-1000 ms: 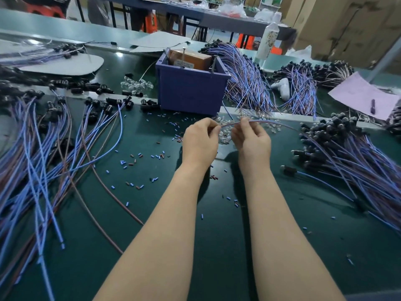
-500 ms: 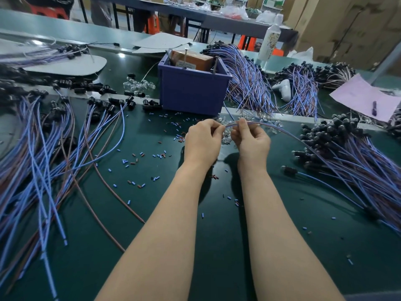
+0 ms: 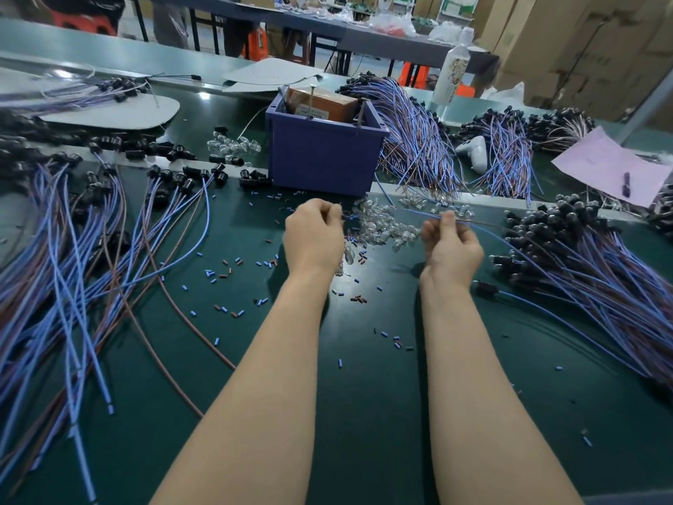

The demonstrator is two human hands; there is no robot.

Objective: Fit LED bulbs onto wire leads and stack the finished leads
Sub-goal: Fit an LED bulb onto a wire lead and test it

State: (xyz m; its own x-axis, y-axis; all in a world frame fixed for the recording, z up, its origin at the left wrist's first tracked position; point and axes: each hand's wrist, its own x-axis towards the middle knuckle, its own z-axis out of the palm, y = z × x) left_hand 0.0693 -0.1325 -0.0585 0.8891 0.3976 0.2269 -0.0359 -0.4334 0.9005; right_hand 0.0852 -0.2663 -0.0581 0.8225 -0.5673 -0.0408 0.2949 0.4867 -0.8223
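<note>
One wire lead point(image 3: 477, 224) pinched between right hand point(image 3: 451, 247) fingers point(image 3: 448, 217), trailing right.

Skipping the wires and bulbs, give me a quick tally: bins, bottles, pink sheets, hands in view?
Purple bin: 1
Bottle: 1
Pink sheet: 1
Hands: 2, left hand and right hand, which pinches a blue wire lead
Total: 5

Open green mat point(image 3: 371, 413) runs between left wire pile point(image 3: 65, 286) and right wire pile point(image 3: 601, 286); purple bin point(image 3: 324, 158) blocks ahead.
</note>
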